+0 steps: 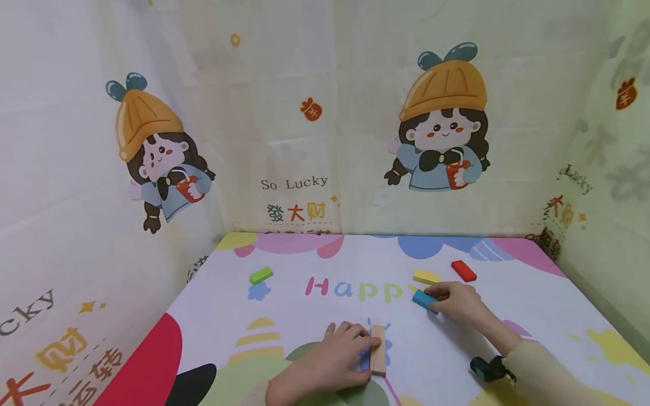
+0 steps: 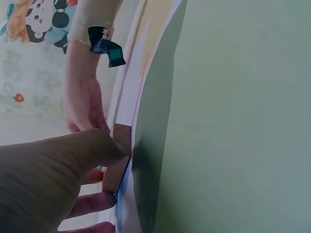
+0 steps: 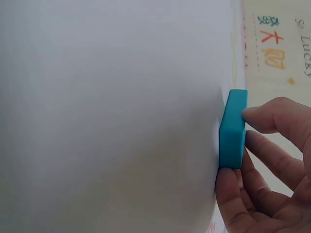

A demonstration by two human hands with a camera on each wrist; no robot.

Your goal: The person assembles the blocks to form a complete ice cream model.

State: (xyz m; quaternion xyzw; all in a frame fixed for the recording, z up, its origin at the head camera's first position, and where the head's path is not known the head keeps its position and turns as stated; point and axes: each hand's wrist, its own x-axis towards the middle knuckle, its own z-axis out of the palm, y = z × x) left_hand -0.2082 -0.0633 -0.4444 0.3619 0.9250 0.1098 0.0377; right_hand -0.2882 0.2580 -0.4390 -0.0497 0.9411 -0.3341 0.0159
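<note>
A plain wooden block point(image 1: 378, 361) lies lengthwise on the table near the front middle. My left hand point(image 1: 337, 355) holds it from the left, index fingertip on its top and thumb by its near end. The left wrist view shows the thumb across the wooden block point(image 2: 119, 167) and the other fingers beyond. Farther right, my right hand point(image 1: 459, 304) grips a blue block point(image 1: 424, 300) at its right end. In the right wrist view the blue block point(image 3: 233, 131) sits against the white surface, between thumb and fingers.
Just behind the blue block lies a yellow block point(image 1: 425, 276), with a red block point(image 1: 464, 270) to its right. A green block point(image 1: 261, 275) is at the back left. Printed cloth walls point(image 1: 365, 141) enclose the patterned table point(image 1: 325, 316).
</note>
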